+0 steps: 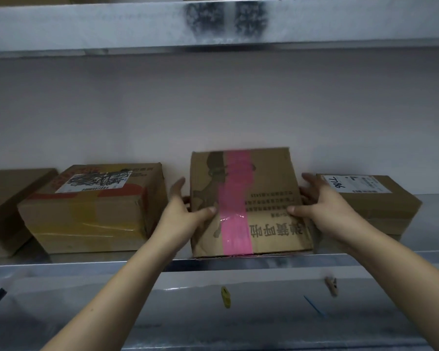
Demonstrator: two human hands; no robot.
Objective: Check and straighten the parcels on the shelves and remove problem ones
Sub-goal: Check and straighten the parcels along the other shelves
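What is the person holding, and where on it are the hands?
The cardboard box with pink tape, standing on the shelf. The left hand grips its left side, the right hand its right side, thumbs on its top face.

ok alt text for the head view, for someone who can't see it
A left hand and right hand grip the sides of a pink-taped box at the front of a metal shelf. A yellow-taped box sits to its left and a labelled box to its right.

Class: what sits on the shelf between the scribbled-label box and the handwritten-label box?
The pink-taped box, held between the left hand and right hand; the head view shows it.
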